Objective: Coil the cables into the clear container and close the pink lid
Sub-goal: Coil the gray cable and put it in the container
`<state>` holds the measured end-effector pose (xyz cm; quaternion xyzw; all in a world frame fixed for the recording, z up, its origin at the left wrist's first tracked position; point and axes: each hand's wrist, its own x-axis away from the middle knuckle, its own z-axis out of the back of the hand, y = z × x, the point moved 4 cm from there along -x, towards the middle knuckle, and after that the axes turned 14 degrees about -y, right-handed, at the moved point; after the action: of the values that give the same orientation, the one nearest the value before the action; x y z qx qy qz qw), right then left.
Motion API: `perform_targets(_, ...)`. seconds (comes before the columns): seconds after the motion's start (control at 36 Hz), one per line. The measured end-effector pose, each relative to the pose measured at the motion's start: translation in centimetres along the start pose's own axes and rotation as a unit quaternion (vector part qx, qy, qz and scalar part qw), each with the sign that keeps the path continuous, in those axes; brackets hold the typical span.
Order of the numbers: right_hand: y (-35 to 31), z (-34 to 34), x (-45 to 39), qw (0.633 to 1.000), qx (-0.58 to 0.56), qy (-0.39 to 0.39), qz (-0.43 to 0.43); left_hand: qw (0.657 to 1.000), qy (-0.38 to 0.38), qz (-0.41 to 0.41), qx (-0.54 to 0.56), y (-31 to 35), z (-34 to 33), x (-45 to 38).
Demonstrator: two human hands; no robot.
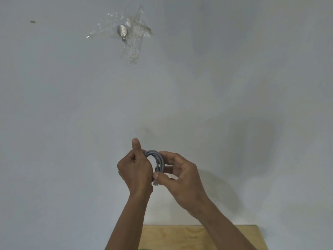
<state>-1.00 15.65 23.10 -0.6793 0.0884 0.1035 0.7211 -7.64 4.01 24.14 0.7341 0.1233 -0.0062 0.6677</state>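
A grey cable (158,159) is wound into a small coil and held up in front of a pale wall. My left hand (136,170) grips the coil's left side, fingers curled round it and thumb pointing up. My right hand (182,177) grips the right side, its thumb pressing near a clear plug end (156,183) that hangs below the coil. Part of the coil is hidden inside both hands. Neither the clear container nor the pink lid is in view.
The far edge of a plywood table (198,235) shows at the bottom, behind my forearms. On the wall above, a metal hook (122,32) is fixed under strips of clear tape. A small dark mark (32,22) sits at the wall's upper left.
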Motion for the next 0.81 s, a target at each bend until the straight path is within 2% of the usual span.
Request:
perform_targets(0.11,0.1,-0.5,0.2,0.999,0.021,0.025,0.011,1.0,-0.004,0.0,0.004,-0.2,-0.1,0.0)
perform_targets(0.19,0.5,-0.4,0.2,0.999,-0.013,0.053,-0.001,1.0,-0.007,-0.007,-0.004,-0.5,-0.1,0.2)
perform_targets(0.25,0.6,-0.2,0.2,0.998,-0.045,0.039,-0.011,1.0,0.0,0.002,0.001,-0.9,0.1,0.1)
perform_targets(0.33,0.8,-0.3,0.5,0.996,-0.084,-0.02,-0.011,1.0,0.008,0.021,0.003,-1.5,0.6,-0.3)
perform_targets(0.47,1.5,-0.2,0.6,0.993,-0.094,-0.062,-0.025,0.999,0.003,0.039,-0.001,-2.0,0.8,-0.1)
perform_targets(0.58,2.3,-0.6,0.4,0.992,-0.102,-0.058,-0.04,0.999,0.0,0.04,-0.006,-2.3,0.8,0.1)
perform_targets(0.69,2.6,-0.9,0.2,0.984,-0.168,-0.014,-0.052,0.999,-0.018,0.021,-0.019,-2.4,1.0,0.2)
perform_targets(0.81,2.8,-0.7,0.2,0.992,-0.12,-0.015,-0.031,0.999,-0.031,0.012,-0.031,-2.7,1.5,0.5)
